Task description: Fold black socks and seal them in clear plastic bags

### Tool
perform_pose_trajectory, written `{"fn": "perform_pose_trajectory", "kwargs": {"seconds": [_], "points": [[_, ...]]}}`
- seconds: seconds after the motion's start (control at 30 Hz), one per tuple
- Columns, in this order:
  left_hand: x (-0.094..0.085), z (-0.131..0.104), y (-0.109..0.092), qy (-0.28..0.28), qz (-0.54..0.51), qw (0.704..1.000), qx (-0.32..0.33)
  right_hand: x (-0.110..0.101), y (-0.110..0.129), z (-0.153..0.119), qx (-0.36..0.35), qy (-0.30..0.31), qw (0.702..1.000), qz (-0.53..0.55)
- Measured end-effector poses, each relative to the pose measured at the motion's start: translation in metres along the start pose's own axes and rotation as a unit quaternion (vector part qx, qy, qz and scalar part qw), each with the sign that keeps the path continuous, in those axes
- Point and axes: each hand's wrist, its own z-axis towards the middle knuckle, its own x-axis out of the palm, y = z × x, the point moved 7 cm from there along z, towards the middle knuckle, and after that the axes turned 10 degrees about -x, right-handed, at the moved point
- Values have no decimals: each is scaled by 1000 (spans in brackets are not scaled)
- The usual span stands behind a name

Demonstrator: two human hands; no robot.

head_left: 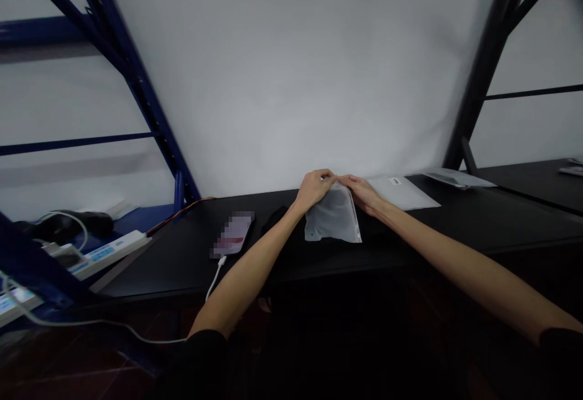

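A frosted, translucent plastic bag (334, 215) hangs tilted over the black table, with what looks like a slider or seal strip along its right edge. My left hand (315, 187) pinches the bag's upper edge, fingers bent over it. From the other side my right hand (359, 192) grips the same upper edge near the corner, and the two hands' fingertips meet there. Whether anything is inside the bag I cannot tell. Behind my right hand lies a flat, pale plastic bag (403, 192) with a small white label.
Another clear bag (458, 177) lies farther right on the black table (182, 266). A phone (234, 233) with a white charging cable (217, 275) rests to the left. Beyond it are a white power strip (109, 253) and blue rack posts (136, 84). A white wall stands behind.
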Motion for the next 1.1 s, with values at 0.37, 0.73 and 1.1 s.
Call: {"fn": "perform_pose_trajectory", "kwargs": {"seconds": [0.37,0.73,1.1], "points": [[-20,0,-15,-72,33,997,8,13,29,-7,-57,20,998,-32],[-70,14,22,-206,35,976,-57,32,30,-23,-34,124,991,-29],[-106,7,50,-305,14,949,-83,46,33,-37,-14,229,970,-74]]}}
